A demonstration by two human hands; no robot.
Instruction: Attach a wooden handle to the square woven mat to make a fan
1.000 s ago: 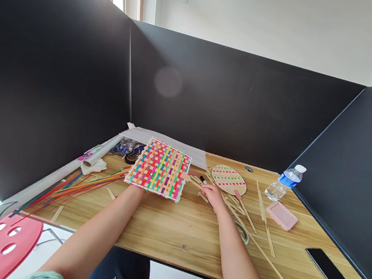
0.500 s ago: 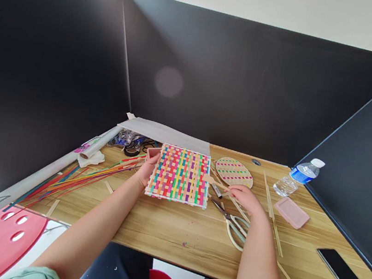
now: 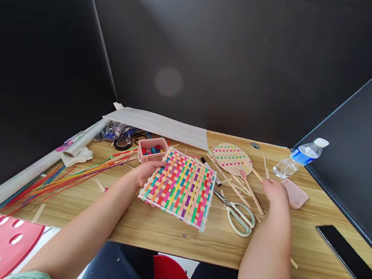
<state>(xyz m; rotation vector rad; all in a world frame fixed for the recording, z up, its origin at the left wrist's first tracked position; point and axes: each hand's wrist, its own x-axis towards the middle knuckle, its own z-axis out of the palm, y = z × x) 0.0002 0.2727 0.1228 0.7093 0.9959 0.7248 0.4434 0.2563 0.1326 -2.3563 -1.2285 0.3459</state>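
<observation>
My left hand (image 3: 146,172) grips the left edge of a square woven mat (image 3: 184,183) of coloured and pale strips with a white border. The mat is held tilted above the table. Out to the right, my right hand (image 3: 272,189) is closed around the end of a thin pale wooden stick (image 3: 256,174), its fingers partly hidden. Just left of that hand lie a round woven piece (image 3: 232,159) and a flat handle-like stick (image 3: 251,193). Scissors (image 3: 239,215) rest between the mat and my right forearm.
A pink box (image 3: 140,151) with red and blue balls stands behind the mat. Coloured strips (image 3: 71,178) spread across the left side. On the right are a water bottle (image 3: 298,158), a pink lid (image 3: 294,194) and a phone (image 3: 346,261). Dark partitions (image 3: 217,69) enclose the table.
My right hand has moved right, away from the mat, with the stick. The mat has turned and tilted, its right side lower. The pink box shows more fully as my view has shifted.
</observation>
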